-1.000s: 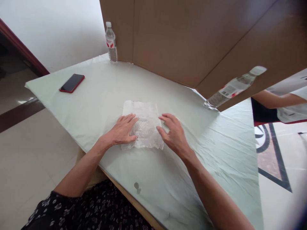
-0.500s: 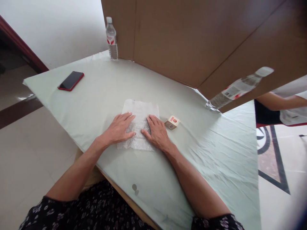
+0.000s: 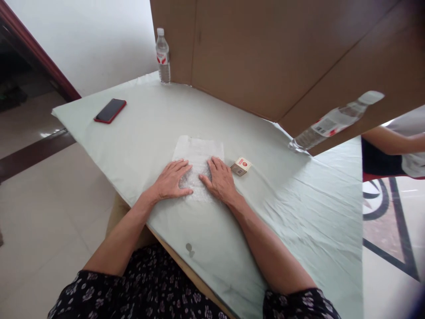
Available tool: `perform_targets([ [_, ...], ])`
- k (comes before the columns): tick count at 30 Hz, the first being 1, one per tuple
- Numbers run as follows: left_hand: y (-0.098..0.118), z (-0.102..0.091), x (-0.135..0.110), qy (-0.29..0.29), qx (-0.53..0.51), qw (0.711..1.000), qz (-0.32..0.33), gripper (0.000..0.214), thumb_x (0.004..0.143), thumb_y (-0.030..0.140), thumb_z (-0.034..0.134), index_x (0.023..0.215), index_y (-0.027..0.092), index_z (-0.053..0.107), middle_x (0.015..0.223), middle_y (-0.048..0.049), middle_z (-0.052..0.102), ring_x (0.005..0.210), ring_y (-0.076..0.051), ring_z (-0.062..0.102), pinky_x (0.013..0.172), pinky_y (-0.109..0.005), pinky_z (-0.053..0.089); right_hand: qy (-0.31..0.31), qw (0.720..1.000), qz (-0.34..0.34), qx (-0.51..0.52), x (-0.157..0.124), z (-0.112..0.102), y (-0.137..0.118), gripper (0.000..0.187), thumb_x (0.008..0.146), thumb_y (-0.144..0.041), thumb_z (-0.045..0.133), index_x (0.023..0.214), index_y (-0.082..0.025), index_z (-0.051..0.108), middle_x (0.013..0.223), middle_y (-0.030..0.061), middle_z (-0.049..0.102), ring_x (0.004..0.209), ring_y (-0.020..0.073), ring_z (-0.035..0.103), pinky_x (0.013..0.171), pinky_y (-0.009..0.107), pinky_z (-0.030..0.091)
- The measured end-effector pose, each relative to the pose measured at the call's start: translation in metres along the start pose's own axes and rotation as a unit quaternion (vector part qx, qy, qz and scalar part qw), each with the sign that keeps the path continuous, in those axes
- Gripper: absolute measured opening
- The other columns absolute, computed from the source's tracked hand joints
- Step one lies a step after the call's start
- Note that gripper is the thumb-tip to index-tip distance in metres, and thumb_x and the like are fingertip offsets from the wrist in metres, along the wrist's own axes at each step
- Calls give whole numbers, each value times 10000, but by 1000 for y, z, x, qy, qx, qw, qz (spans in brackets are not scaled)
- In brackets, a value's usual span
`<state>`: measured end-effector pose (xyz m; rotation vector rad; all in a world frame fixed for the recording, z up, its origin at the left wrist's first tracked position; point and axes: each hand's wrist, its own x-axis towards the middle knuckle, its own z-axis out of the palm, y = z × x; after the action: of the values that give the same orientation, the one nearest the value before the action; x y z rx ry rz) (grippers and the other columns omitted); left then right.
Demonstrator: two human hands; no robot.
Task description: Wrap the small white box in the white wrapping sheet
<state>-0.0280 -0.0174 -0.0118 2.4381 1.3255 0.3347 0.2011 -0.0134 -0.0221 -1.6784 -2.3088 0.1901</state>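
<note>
L hand point(image 3: 171, 179) & R hand point(image 3: 222, 179) rest mid-frame w/ fingers loosely spread, gripping nothing, prob pressing the bubble wrap point(image 3: 199, 148) so it lies flat imo.

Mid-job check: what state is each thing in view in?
Left hand: palm down, fingers spread.
Right hand: palm down, thumb apart.
Translucent bubble-wrap sheet: laid out, partly covered.
Small cream-and-red cardboard box: appears closed.
Black phone in red case: face up, screen dark.
Far clear plastic bottle: upright, white cap on.
Right-hand clear plastic bottle: capped; slanted in view, true tilt unclear.
Tall brown cardboard panel: standing, creased.
Pale green tablecloth: wrinkled at right.
</note>
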Motion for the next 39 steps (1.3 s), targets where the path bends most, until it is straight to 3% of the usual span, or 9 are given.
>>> perform_targets([
  [9,1,4,-3,36,5,999,8,789,823,497,689,1494,145,469,1596,-182,434,1523,-340,335,1266,-522,217,13,1000,5,-5,1,1,-1,594,1023,-477,388,1448,-80,511,1564,223,470,1470,360,400,1160,537,338],
  [19,1,6,-1,60,21,998,16,661,826,449,683,1397,134,577,1549,-179,497,1482,-344,402,1239,-521,288,7,999,9,-42,2,1,-3,560,1042,-429,384,1463,-78,497,1553,208,489,1458,331,415,1152,481,347],
  [39,7,6,2,46,44,998,-13,643,837,463,672,1391,147,587,1563,-157,487,1491,-326,387,1248,-477,266,25,999,5,-39,6,10,4,562,1019,-430,399,1435,-79,538,1534,214,511,1433,347,454,1135,516,385],
])
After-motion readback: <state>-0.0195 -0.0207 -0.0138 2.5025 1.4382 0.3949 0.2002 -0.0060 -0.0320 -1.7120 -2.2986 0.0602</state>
